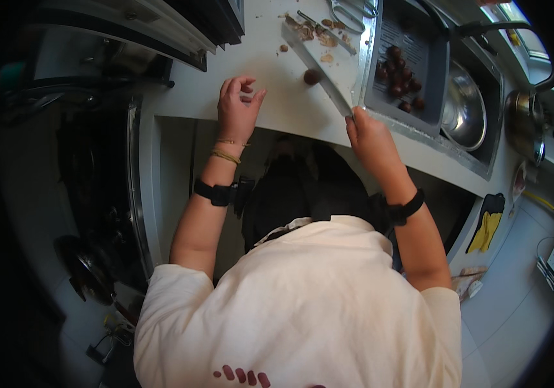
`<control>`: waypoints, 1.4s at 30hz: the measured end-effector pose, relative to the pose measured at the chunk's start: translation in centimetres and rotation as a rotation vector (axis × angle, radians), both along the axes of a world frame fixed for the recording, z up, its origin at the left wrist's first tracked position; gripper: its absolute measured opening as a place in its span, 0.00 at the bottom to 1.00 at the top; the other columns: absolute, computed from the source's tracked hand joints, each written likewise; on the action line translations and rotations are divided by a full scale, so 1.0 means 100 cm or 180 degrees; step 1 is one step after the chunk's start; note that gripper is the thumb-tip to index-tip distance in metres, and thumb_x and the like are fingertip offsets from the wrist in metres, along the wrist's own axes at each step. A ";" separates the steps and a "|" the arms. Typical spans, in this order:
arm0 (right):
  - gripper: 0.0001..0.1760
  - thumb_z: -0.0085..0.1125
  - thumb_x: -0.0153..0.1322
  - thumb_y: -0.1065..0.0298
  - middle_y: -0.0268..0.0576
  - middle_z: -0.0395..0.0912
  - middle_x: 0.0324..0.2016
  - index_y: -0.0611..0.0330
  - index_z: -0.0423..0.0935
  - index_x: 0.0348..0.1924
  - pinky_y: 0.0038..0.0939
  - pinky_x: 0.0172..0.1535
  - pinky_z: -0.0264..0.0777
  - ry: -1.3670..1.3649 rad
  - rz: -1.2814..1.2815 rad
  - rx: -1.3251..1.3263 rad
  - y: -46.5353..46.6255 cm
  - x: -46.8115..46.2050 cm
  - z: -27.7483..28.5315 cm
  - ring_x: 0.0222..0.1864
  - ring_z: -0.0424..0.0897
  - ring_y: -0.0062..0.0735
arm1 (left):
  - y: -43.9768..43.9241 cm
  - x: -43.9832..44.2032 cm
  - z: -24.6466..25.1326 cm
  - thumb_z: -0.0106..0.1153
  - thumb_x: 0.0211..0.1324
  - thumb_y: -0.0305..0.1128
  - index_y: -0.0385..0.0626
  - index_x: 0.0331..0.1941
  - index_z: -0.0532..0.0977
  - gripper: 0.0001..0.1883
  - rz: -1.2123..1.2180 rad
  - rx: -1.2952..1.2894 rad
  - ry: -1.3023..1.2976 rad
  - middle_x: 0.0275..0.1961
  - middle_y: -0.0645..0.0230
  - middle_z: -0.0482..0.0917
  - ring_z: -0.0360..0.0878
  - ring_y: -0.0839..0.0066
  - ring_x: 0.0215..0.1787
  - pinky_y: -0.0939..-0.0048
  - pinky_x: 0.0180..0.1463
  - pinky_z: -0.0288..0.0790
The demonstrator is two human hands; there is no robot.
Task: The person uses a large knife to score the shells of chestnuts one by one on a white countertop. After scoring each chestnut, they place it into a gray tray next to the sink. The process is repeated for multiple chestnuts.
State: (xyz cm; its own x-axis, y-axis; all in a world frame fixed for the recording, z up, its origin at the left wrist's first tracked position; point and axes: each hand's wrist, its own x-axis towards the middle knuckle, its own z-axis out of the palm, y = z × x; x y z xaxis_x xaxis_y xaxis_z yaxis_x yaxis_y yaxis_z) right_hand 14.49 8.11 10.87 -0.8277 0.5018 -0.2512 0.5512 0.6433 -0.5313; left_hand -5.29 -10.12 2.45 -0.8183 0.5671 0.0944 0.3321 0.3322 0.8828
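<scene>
My right hand (371, 133) grips the handle of a large kitchen knife (312, 60), its broad blade slanting away to the upper left over the worktop (272, 58). Close by the blade sits one round, dark reddish-brown fruit or nut (312, 76); I cannot tell whether they touch. My left hand (239, 104) hovers near the counter's front edge, fingers curled and apart, holding nothing. Beyond the big blade lie a small knife or peeler (328, 33), pale brown peel scraps (306, 32) and a small brown round piece (283, 48).
A grey basin (420, 46) in the sink (492, 160) holds several similar dark round pieces (397, 82). Next to it stands a steel bowl (466, 106). Scissors (349, 17) lie by the sink edge. A metal pot (526, 126) is at right, a dark cooktop (90, 160) at left.
</scene>
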 end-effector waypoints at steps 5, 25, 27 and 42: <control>0.10 0.52 0.78 0.64 0.63 0.78 0.26 0.62 0.68 0.38 0.58 0.35 0.70 0.0220 0.0008 0.0056 -0.002 -0.001 0.004 0.33 0.78 0.70 | 0.001 0.002 0.002 0.70 0.57 0.28 0.42 0.45 0.78 0.14 -0.0027 0.0066 0.0022 0.44 0.67 0.77 0.79 0.77 0.42 0.75 0.42 0.79; 0.11 0.51 0.78 0.63 0.66 0.78 0.25 0.63 0.66 0.39 0.59 0.36 0.70 0.0170 -0.0079 -0.0147 -0.002 -0.001 -0.001 0.33 0.77 0.72 | 0.007 0.003 0.003 0.68 0.58 0.28 0.41 0.44 0.79 0.11 -0.0158 -0.0052 -0.0070 0.44 0.65 0.78 0.80 0.73 0.40 0.72 0.42 0.80; 0.11 0.52 0.78 0.64 0.65 0.77 0.25 0.64 0.67 0.39 0.59 0.36 0.70 0.0334 -0.0128 -0.0132 -0.003 -0.003 0.008 0.33 0.77 0.72 | 0.010 0.001 0.004 0.68 0.58 0.28 0.41 0.44 0.79 0.12 -0.0205 -0.0073 -0.0058 0.44 0.65 0.78 0.80 0.72 0.40 0.71 0.43 0.81; 0.09 0.54 0.77 0.68 0.67 0.74 0.24 0.66 0.69 0.40 0.54 0.34 0.69 0.0631 -0.0454 -0.0265 0.010 0.020 0.018 0.32 0.75 0.73 | 0.089 -0.017 -0.022 0.71 0.51 0.27 0.52 0.54 0.78 0.24 -0.1558 -0.0297 0.0706 0.52 0.65 0.79 0.79 0.62 0.52 0.65 0.61 0.75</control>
State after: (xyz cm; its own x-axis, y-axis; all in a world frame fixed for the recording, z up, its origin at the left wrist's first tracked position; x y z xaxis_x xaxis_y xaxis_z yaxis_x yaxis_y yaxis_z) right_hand 16.45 9.11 12.70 -0.7873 0.6013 -0.1364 0.5130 0.5162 -0.6858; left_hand -6.96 -1.24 0.27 -0.4228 0.8909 0.1658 0.6424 0.1656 0.7482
